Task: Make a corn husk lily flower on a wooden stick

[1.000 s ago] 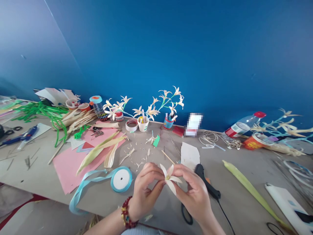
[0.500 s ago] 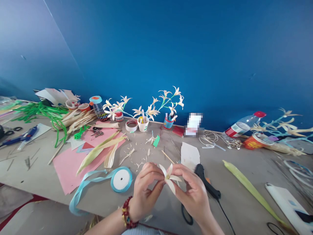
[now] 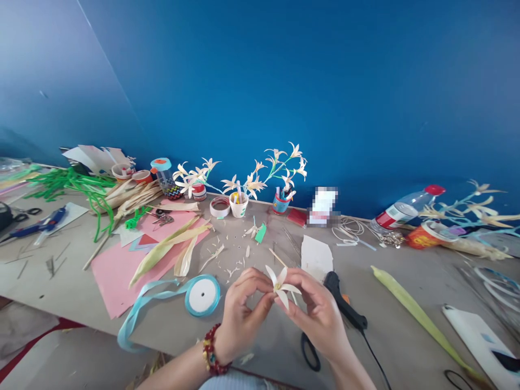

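Observation:
Between my two hands, low in the middle of the view, is a pale husk flower (image 3: 281, 287) with several pointed petals spread out. My left hand (image 3: 248, 311), with a red beaded bracelet on its wrist, pinches the flower's left side near its base. The fingers of my right hand (image 3: 319, 314) are closed on its right side. The stem below the petals is hidden by my fingers. A roll of blue ribbon (image 3: 202, 295) lies to the left of my left hand. Beside my right hand rests a black glue gun (image 3: 345, 303).
Husk flowers stand in a white cup (image 3: 238, 207) and a blue-red cup (image 3: 281, 201) near the wall. Pink paper (image 3: 116, 276) lies left, a green husk (image 3: 414, 303) and bottle (image 3: 396, 214) right. Scissor handles (image 3: 310, 352) show beneath my right hand.
The flower has tilted slightly, and my fingers have shifted a little around its base. The table's things appear slightly farther right in the view.

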Motion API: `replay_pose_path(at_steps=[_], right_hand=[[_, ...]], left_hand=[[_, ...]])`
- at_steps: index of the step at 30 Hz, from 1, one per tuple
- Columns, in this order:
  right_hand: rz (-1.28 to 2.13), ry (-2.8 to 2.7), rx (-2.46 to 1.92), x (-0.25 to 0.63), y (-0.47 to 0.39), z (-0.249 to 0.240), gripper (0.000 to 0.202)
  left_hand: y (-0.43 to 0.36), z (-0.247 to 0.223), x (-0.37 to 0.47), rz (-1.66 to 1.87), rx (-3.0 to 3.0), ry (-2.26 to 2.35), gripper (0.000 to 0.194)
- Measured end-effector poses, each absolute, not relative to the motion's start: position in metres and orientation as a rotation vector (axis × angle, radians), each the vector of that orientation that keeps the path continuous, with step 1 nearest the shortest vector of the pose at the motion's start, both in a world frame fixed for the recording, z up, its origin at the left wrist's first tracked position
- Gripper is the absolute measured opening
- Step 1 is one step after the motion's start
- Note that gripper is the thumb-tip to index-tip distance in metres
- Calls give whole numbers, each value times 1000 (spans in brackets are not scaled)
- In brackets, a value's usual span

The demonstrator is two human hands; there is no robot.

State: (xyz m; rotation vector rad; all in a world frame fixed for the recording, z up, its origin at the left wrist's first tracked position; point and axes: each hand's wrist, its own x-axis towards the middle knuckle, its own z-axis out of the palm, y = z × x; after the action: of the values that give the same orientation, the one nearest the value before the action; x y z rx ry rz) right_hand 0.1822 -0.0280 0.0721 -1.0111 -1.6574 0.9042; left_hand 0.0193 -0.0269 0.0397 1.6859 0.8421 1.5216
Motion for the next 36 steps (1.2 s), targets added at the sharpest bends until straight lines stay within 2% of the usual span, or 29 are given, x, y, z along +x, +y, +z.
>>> replay_pose_path(at_steps=[27,30,34,36], right_hand=[[1108,-1589,-888,190,-23,67,25],[1034,-1665,-928,193,-26,63,17],[724,-1911,-1015,196,-33,55,6],[575,-2001,-1062,203,-36,49,10]], left_hand=[[-28,42,18,1498,1705,758,11],[-28,41,18,1504,1617,758,12],[-25,40,16,1421,1358,799,21],[-22,37,12,1375,1216,828,21]])
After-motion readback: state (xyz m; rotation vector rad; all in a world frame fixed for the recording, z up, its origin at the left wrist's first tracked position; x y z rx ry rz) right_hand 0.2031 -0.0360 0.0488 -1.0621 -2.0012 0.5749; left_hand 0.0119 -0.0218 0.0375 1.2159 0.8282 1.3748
